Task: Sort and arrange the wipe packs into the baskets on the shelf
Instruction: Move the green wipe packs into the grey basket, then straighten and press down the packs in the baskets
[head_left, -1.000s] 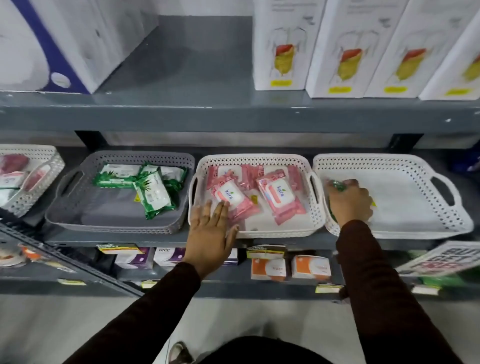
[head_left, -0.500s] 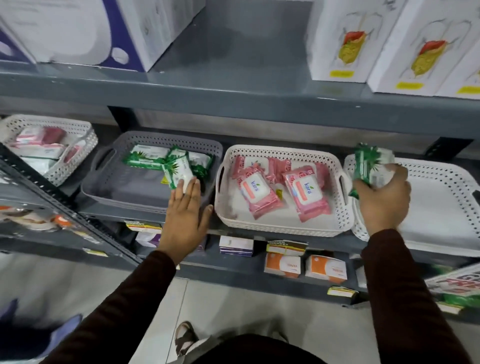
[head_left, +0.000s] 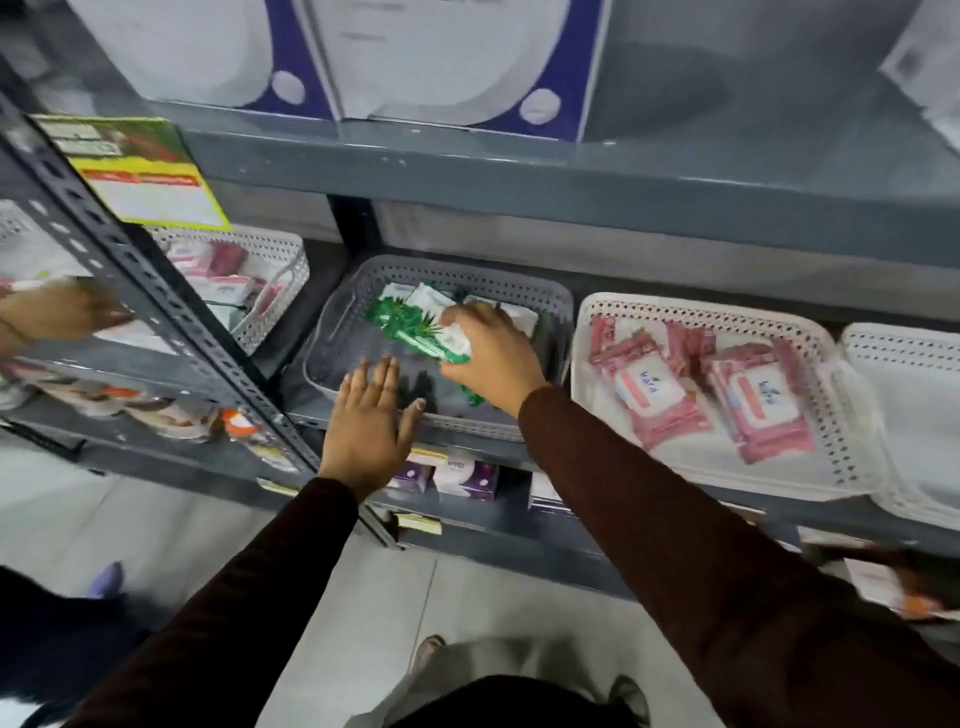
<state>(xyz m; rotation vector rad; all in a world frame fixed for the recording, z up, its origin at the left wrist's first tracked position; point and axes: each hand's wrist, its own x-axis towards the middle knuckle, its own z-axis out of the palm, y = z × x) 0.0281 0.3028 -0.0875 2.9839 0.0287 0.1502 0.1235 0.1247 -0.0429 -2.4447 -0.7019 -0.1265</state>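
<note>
Head view: the right hand (head_left: 493, 358) is closed around a green wipe pack (head_left: 421, 330), holding it over the interior of the grey basket (head_left: 332, 332) on the shelf (head_left: 675, 171). More green-and-white packs lie at the rear of that basket. The left hand (head_left: 371, 421) is flat, fingers extended, holding nothing, at the front rim of the grey basket. Just right of it, a white basket (head_left: 841, 415) contains pink wipe packs (head_left: 654, 395). A further white basket (head_left: 904, 415) is at the right edge.
</note>
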